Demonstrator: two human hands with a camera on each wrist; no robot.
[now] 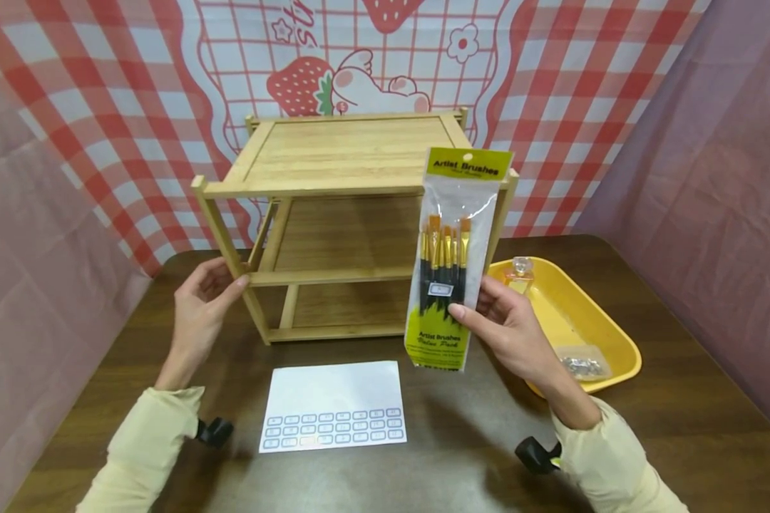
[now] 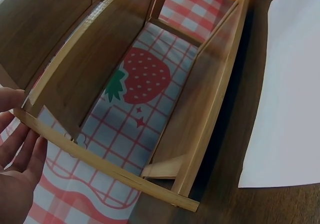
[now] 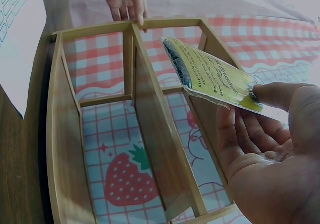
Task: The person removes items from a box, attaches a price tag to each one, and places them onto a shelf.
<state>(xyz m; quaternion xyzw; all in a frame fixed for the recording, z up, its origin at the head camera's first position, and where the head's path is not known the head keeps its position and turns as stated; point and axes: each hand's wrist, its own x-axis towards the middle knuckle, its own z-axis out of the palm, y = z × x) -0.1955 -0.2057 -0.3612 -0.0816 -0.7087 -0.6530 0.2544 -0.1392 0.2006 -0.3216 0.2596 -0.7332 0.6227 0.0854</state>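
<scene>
In the head view my right hand (image 1: 510,324) pinches a clear packet of artist brushes (image 1: 441,313), thumb on its front and fingers behind. The packet stands upright before the right side of a three-tier wooden shelf (image 1: 340,160). Black-handled brushes with orange bristles show through the plastic, and a small label sits across the handles. My left hand (image 1: 202,310) holds the shelf's left front post at the middle tier, thumb in front. In the left wrist view its fingers (image 2: 22,154) wrap behind that post. The right wrist view shows the packet's yellow-green lower end (image 3: 215,78).
A white sheet with rows of small blue-framed labels (image 1: 334,406) lies in front of the shelf. To the right, a yellow tray (image 1: 606,335) holds a small perfume bottle (image 1: 520,274) and a clear bag of small metallic pieces (image 1: 584,363). A checked strawberry cloth (image 1: 571,107) hangs behind.
</scene>
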